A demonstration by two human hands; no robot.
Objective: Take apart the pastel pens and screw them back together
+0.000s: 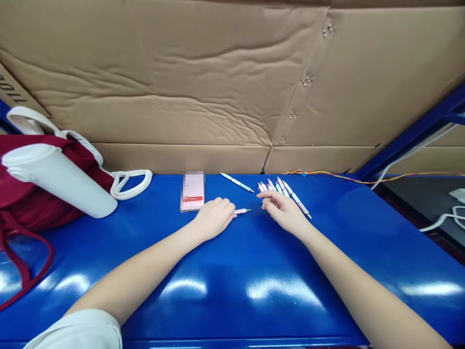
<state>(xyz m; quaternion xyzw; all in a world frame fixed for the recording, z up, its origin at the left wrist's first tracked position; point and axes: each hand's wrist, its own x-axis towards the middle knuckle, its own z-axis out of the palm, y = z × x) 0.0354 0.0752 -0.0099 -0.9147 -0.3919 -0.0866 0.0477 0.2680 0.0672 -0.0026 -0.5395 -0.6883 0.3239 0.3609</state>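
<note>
Nearest the camera, a pale sleeve [83,332] was noted at near left, with the left forearm [145,278] extending from it; the right forearm [363,286] entered from near right. Both were above a glossy blue counter [228,300].

Left hand [216,219]: palm down, fingers curled closed on a lilac pen [241,211], of which only the tip end was exposed. That pen's long axis ran roughly left to right, its tip directed toward the right hand [283,209].

Right hand: fingers loosely bent, about half open, over the near left side of a group of pens [279,186]. Whether it had hold of one could not be determined. Most of the group showed just beyond the fingers; the rightmost pen [297,199] slanted from far left to near right along that hand's far right side.

One green-and-white pen [237,182] lay alone, far of the gap between the hands, on a similar slant. Its tip was near the right fingertips, apart from them.

A phone [193,191] lay to the far left of the left hand. Further left, a white tumbler [65,182] was tilted before a red bag [78,160].
</note>
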